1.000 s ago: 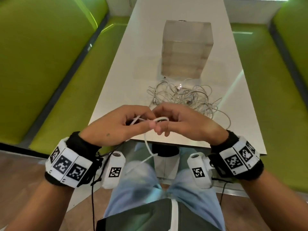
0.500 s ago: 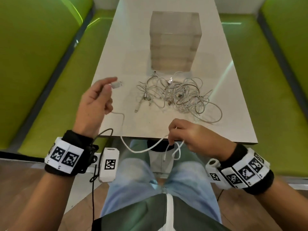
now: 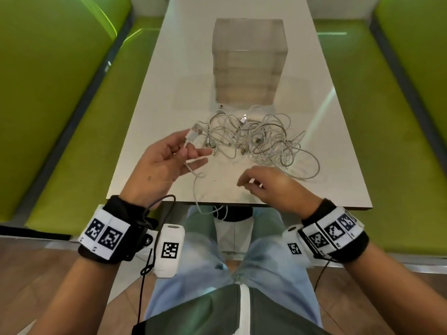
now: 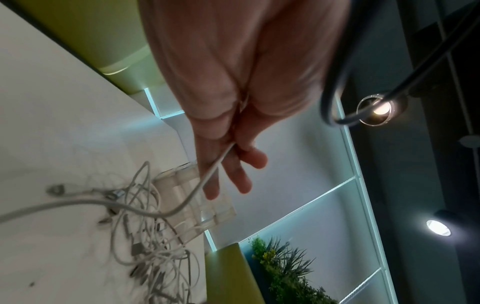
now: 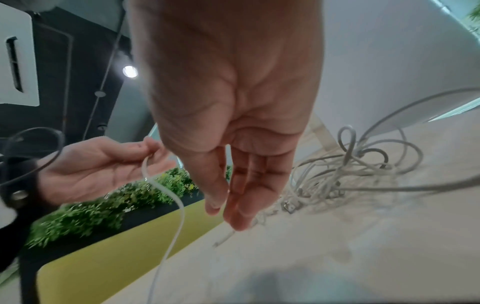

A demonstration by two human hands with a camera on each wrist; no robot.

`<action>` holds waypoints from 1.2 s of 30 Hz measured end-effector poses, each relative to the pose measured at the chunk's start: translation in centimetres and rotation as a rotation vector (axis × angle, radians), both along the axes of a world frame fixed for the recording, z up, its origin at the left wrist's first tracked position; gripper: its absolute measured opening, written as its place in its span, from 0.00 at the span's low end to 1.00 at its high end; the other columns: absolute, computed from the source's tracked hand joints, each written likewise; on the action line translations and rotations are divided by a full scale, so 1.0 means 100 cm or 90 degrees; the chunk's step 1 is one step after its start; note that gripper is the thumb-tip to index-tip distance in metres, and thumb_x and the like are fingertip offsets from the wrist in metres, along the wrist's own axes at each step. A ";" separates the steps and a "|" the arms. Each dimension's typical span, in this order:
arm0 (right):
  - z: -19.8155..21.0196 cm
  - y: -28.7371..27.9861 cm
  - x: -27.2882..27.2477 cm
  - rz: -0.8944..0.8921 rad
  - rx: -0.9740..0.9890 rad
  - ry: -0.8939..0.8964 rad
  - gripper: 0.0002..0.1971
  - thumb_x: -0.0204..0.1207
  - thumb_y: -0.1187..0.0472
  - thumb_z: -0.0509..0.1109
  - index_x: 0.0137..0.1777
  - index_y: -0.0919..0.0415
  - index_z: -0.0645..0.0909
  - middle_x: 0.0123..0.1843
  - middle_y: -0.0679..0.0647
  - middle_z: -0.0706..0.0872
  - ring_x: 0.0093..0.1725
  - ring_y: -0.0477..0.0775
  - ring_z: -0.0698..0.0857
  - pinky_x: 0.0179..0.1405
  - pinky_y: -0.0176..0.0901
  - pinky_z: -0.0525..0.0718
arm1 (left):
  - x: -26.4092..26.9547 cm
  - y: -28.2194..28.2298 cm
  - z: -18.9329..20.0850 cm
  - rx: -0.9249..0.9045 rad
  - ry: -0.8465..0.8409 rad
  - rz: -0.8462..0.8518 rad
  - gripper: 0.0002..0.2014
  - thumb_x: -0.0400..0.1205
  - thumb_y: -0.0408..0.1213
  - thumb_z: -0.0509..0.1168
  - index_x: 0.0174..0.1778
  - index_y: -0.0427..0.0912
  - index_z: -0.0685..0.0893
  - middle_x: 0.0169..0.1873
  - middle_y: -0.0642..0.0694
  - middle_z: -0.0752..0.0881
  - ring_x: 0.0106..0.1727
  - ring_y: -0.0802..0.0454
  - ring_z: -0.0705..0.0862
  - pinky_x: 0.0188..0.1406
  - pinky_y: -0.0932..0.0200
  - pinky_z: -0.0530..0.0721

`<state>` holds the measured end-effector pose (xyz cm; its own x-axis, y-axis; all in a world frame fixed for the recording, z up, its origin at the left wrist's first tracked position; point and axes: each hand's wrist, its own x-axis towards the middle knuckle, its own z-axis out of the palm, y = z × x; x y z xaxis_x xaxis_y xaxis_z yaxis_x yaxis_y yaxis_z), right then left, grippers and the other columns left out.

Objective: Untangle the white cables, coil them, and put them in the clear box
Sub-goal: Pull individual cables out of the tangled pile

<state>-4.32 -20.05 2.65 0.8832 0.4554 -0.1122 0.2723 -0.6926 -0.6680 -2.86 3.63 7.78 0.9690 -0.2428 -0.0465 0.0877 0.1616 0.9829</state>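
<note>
The white table [image 3: 150, 97] runs away from you, long and narrow. The clear box [image 3: 249, 61] stands in the middle of it, far from your hands, and I cannot tell if anything is in it. Just in front of the box lies the pile of tangled cables [image 3: 256, 139], closer to your right side.

Your left hand [image 3: 167, 160] is up over the near left part of the table. Its thumb and fingers pinch one loose cable [image 3: 196, 184] close to its plug [image 3: 193, 132]. The plug end points up and away from you, toward the pile. From your pinch the cable runs back toward you, drops over the table edge and hangs by your knees. So its long line goes from far to near, and the free part is below and to the right of your left hand.

Your right hand [image 3: 273, 187] hovers low over the table near the edge, fingers loosely bent, holding nothing. It is the nearer hand to the hanging part, so I think it should catch that part to start a coil.

Half a second ago your right hand held the cable down at the table edge; now it has let go. Your left hand has moved in toward the pile.
</note>
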 end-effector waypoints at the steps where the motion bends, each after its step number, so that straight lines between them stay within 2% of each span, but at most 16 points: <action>1: 0.001 0.004 0.008 -0.026 0.010 0.017 0.09 0.80 0.64 0.65 0.55 0.58 0.84 0.52 0.51 0.86 0.44 0.43 0.79 0.48 0.34 0.75 | 0.000 -0.001 -0.004 0.011 0.011 0.004 0.15 0.85 0.18 0.51 0.59 0.36 0.78 0.36 0.45 0.82 0.58 0.40 0.87 0.64 0.40 0.82; 3: 0.004 0.017 0.022 -0.042 0.031 0.053 0.09 0.80 0.64 0.64 0.55 0.58 0.84 0.52 0.50 0.87 0.41 0.44 0.80 0.47 0.37 0.77 | -0.001 0.000 -0.009 -0.002 0.034 0.020 0.14 0.84 0.17 0.51 0.48 0.39 0.75 0.36 0.44 0.84 0.59 0.37 0.86 0.62 0.40 0.83; 6: 0.002 0.042 0.037 -0.005 0.013 0.044 0.12 0.81 0.66 0.61 0.59 0.59 0.83 0.57 0.54 0.86 0.44 0.45 0.81 0.45 0.35 0.73 | 0.000 0.006 -0.016 -0.044 0.051 0.035 0.12 0.85 0.19 0.52 0.47 0.40 0.71 0.38 0.41 0.89 0.54 0.37 0.89 0.52 0.45 0.87; 8: -0.003 0.060 0.049 0.027 -0.044 0.007 0.17 0.80 0.70 0.60 0.65 0.59 0.80 0.64 0.56 0.82 0.54 0.51 0.82 0.52 0.38 0.75 | 0.002 0.011 -0.022 -0.021 0.052 0.030 0.09 0.85 0.23 0.53 0.52 0.40 0.73 0.39 0.42 0.91 0.47 0.42 0.90 0.47 0.51 0.88; 10: -0.011 0.076 0.065 0.057 -0.103 -0.017 0.23 0.79 0.73 0.59 0.72 0.57 0.75 0.73 0.56 0.75 0.67 0.55 0.78 0.60 0.44 0.75 | 0.005 0.013 -0.030 0.016 0.063 0.021 0.08 0.86 0.26 0.54 0.55 0.39 0.76 0.40 0.43 0.91 0.43 0.47 0.90 0.45 0.55 0.88; 12: -0.020 0.086 0.079 0.082 -0.164 -0.028 0.26 0.79 0.73 0.58 0.75 0.54 0.72 0.79 0.56 0.69 0.74 0.56 0.73 0.67 0.49 0.73 | 0.010 0.015 -0.039 0.046 0.073 0.032 0.07 0.87 0.28 0.53 0.52 0.38 0.77 0.38 0.43 0.91 0.40 0.50 0.89 0.43 0.58 0.87; 14: -0.027 0.091 0.090 0.079 -0.205 -0.059 0.22 0.79 0.70 0.59 0.71 0.54 0.76 0.74 0.56 0.73 0.68 0.59 0.77 0.57 0.50 0.77 | 0.015 0.015 -0.046 0.066 0.085 0.072 0.05 0.87 0.30 0.55 0.48 0.40 0.75 0.38 0.42 0.92 0.37 0.50 0.89 0.41 0.58 0.87; 16: -0.031 0.090 0.095 0.050 -0.231 -0.111 0.14 0.79 0.68 0.60 0.60 0.57 0.81 0.62 0.57 0.77 0.56 0.61 0.82 0.43 0.48 0.76 | 0.019 0.013 -0.054 0.084 0.094 0.109 0.05 0.86 0.31 0.58 0.44 0.41 0.73 0.38 0.41 0.92 0.36 0.50 0.89 0.41 0.58 0.88; 17: -0.031 0.088 0.097 0.039 -0.246 -0.126 0.10 0.79 0.67 0.61 0.56 0.59 0.82 0.58 0.58 0.76 0.53 0.62 0.81 0.40 0.48 0.75 | 0.021 0.012 -0.056 0.094 0.093 0.125 0.06 0.86 0.31 0.59 0.43 0.40 0.73 0.39 0.40 0.92 0.37 0.50 0.89 0.42 0.58 0.88; 19: -0.029 0.081 0.100 0.028 -0.227 -0.105 0.06 0.78 0.66 0.64 0.51 0.60 0.82 0.56 0.58 0.77 0.51 0.60 0.81 0.42 0.49 0.77 | 0.022 0.009 -0.059 0.104 0.093 0.141 0.06 0.85 0.28 0.60 0.43 0.39 0.73 0.43 0.38 0.90 0.38 0.50 0.90 0.44 0.56 0.89; 22: -0.018 0.066 0.099 -0.033 -0.044 -0.034 0.04 0.78 0.66 0.66 0.47 0.59 0.82 0.50 0.53 0.81 0.46 0.51 0.79 0.49 0.46 0.77 | 0.023 0.002 -0.059 0.088 0.102 0.175 0.05 0.82 0.26 0.63 0.43 0.37 0.75 0.44 0.36 0.89 0.39 0.48 0.90 0.44 0.55 0.90; 25: -0.001 0.057 0.094 -0.107 0.125 -0.006 0.05 0.79 0.65 0.66 0.43 0.56 0.79 0.42 0.47 0.82 0.39 0.44 0.79 0.45 0.43 0.77 | 0.025 -0.006 -0.059 0.063 0.091 0.220 0.05 0.80 0.26 0.67 0.43 0.34 0.76 0.45 0.35 0.86 0.43 0.43 0.89 0.44 0.49 0.89; 28: 0.008 0.051 0.091 -0.160 0.221 0.016 0.05 0.80 0.63 0.65 0.42 0.57 0.78 0.41 0.54 0.88 0.35 0.46 0.81 0.41 0.41 0.80 | 0.028 -0.014 -0.055 0.039 0.083 0.241 0.08 0.80 0.24 0.67 0.37 0.36 0.76 0.42 0.36 0.81 0.43 0.42 0.87 0.46 0.47 0.90; 31: 0.010 0.050 0.088 -0.130 0.244 0.044 0.05 0.80 0.60 0.66 0.46 0.61 0.80 0.40 0.58 0.90 0.35 0.48 0.82 0.37 0.39 0.80 | 0.029 -0.024 -0.047 0.021 0.069 0.206 0.04 0.80 0.24 0.67 0.45 0.36 0.84 0.42 0.37 0.85 0.43 0.45 0.87 0.46 0.50 0.89; 33: 0.007 0.052 0.086 -0.109 0.241 0.064 0.08 0.80 0.58 0.67 0.47 0.64 0.81 0.39 0.60 0.89 0.33 0.49 0.83 0.35 0.39 0.79 | 0.030 -0.029 -0.044 0.004 0.065 0.178 0.07 0.80 0.25 0.66 0.50 0.36 0.86 0.44 0.37 0.87 0.44 0.46 0.89 0.48 0.52 0.89; 36: 0.005 0.052 0.084 -0.126 0.230 0.087 0.13 0.79 0.52 0.67 0.45 0.64 0.82 0.31 0.56 0.85 0.26 0.46 0.78 0.29 0.38 0.75 | 0.033 -0.035 -0.042 -0.005 0.068 0.152 0.05 0.79 0.27 0.67 0.47 0.36 0.87 0.42 0.42 0.90 0.42 0.48 0.90 0.50 0.53 0.88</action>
<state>4.09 -14.82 3.12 0.9456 0.3100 -0.0991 0.0495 -0.4380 -0.8976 0.43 0.14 3.54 0.9885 -0.0083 -0.1508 0.1494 0.1972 0.9689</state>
